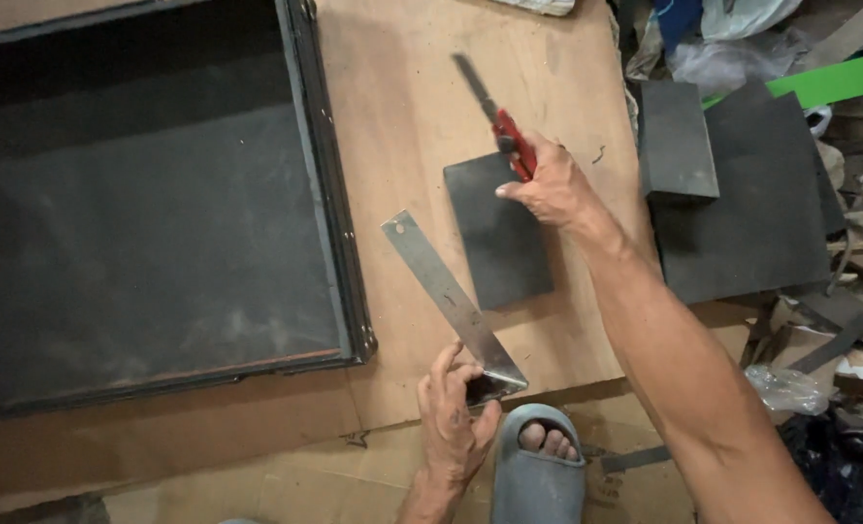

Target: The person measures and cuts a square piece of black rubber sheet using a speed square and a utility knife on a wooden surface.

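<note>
A large dark panel (150,213) in a black frame (326,184) filled the left side, lying on a plywood sheet (402,107) that served as the surface; to its right, near the bottom edge, the left hand (454,422) rested on the near end of a metal square (454,301), its grip closed around the corner of the tool with the fingers on top, while the steel blade ran up and to the left across the plywood; just below that hand a foot in a grey slipper (538,466) stood on cardboard (257,466); just right of the blade lay a small dark rectangular piece (497,238), flat on the plywood and apart from the blade; over its upper right corner the right hand (546,184) held a red-handled utility knife (497,112), the grip wrapped tight on the handle and the long dark blade pointing up and to the left, blurred, clear of the piece; farther right, more dark sheets (742,213) were stacked overlapping, a smaller one (677,141) on top; a green strip (839,78) and scraps lay at the far right edge.
</note>
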